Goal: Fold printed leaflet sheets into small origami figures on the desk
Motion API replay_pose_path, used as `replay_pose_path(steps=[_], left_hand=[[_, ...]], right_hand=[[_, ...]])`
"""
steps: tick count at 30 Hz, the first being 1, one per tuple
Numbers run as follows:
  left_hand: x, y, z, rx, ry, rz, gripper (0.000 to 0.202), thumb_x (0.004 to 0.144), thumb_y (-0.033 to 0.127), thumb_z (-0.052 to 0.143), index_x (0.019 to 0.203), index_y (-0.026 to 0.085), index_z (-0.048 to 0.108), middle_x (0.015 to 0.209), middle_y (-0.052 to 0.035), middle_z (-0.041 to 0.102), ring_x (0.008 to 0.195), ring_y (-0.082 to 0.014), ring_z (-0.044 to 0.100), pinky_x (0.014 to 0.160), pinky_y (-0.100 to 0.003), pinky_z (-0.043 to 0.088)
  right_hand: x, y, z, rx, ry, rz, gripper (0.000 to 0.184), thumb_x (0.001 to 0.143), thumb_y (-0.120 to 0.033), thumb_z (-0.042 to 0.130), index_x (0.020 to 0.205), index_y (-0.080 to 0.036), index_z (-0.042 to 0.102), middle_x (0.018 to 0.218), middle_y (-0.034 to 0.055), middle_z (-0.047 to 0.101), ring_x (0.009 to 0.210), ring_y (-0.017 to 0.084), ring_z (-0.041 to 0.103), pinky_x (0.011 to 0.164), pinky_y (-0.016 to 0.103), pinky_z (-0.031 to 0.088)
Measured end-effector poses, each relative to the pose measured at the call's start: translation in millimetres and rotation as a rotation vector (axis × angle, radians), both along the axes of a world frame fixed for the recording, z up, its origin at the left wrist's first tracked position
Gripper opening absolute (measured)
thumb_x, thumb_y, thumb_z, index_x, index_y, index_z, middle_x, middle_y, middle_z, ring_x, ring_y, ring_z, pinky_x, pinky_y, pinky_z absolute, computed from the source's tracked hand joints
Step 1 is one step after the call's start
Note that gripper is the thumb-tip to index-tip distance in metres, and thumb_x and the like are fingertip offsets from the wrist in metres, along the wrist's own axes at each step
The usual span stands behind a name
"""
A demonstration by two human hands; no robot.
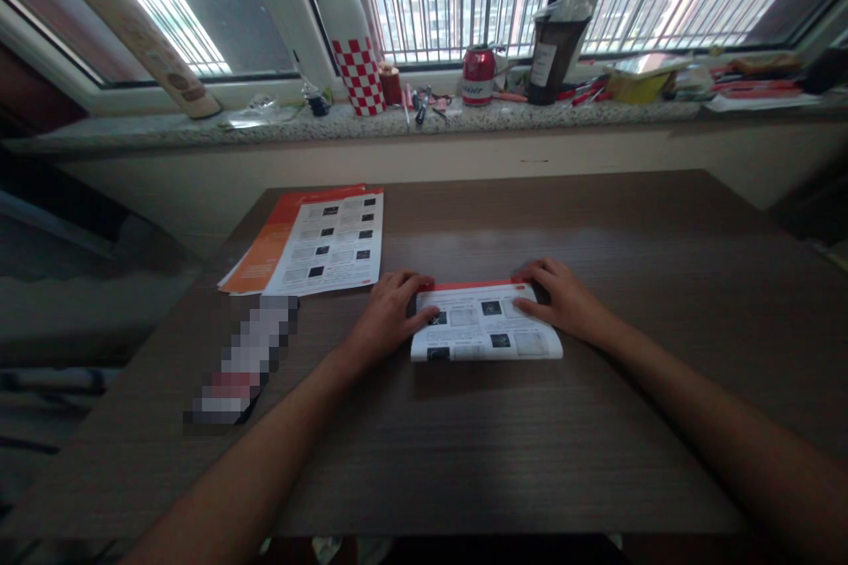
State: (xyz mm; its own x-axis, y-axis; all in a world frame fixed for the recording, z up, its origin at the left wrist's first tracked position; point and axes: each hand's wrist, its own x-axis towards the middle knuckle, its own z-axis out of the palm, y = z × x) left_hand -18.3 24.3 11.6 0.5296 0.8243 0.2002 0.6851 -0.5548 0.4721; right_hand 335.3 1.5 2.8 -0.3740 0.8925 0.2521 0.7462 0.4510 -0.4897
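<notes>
A folded printed sheet [473, 327] with small dark pictures and a red strip along its far edge lies in front of me on the table. Its near edge is a rounded fold. At its left end my left hand [398, 305] grips the paper, thumb on top and fingers at the far edge. My right hand [560, 296] grips the right end the same way. Farther left lie more printed sheets [344, 238], white over orange ones. Between those and my left forearm is a long blurred-out object [248, 362].
The brown wooden table [517, 450] reaches to the wall under a window. Along the stone sill [265, 132] stand a checkered white bottle [358, 62], a red can [478, 75], a dark drink cup [555, 53] and a leaning cardboard tube [146, 40], among small clutter.
</notes>
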Motion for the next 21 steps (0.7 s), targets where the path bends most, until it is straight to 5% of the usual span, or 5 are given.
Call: replay_pose_path(steps=[21], left_hand=[[2.6, 5.8, -6.6, 0.014, -0.059, 0.06, 0.027, 0.093, 0.029, 0.078, 0.118, 0.024, 0.069, 0.116, -0.005, 0.066, 0.111, -0.0272, 0.061, 0.099, -0.043, 0.047]], right_hand=[[2.7, 3.6, -5.6, -0.011, 0.011, -0.081, 0.021, 0.095, -0.038, 0.066, 0.109, -0.023, 0.067, 0.11, 0.0121, 0.064, 0.104, 0.031, 0.063, 0.091, 0.047, 0.053]])
